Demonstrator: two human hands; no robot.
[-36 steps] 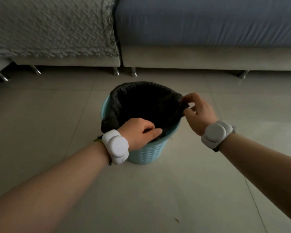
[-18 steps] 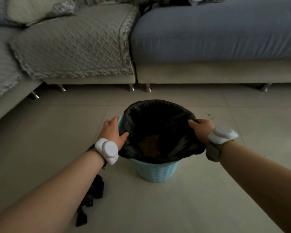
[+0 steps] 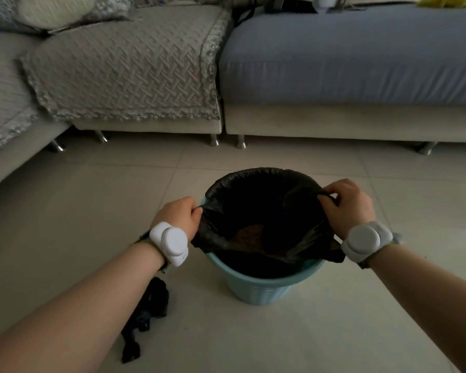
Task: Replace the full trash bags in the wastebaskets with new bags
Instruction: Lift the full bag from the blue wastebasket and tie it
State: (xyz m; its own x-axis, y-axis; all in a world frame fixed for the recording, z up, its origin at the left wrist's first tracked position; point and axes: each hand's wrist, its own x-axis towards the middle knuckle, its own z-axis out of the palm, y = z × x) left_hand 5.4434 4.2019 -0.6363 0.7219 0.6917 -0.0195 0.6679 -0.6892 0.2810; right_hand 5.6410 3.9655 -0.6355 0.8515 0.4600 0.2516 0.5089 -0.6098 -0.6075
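Observation:
A light blue wastebasket (image 3: pixel 264 288) stands on the tiled floor in front of me. A black trash bag (image 3: pixel 256 200) sits in it, with brown waste visible at the bottom. The bag's near edge is lifted off the basket's rim, while its far edge is still around the rim. My left hand (image 3: pixel 179 215) pinches the bag's left edge. My right hand (image 3: pixel 346 204) grips the right edge, bunched between its fingers. A crumpled black bag (image 3: pixel 145 316) lies on the floor under my left forearm.
A sofa runs along the back, with a grey quilted cover (image 3: pixel 124 68) on the left and a blue seat (image 3: pixel 355 55) on the right. Its metal legs (image 3: pixel 214 140) stand on the floor behind the basket. Another sofa section (image 3: pixel 8 125) juts out at far left.
The view has lifted to show more sofa. Both hands moved from the bag's rim to gripping its left and right edges, and the near edge has come up off the basket.

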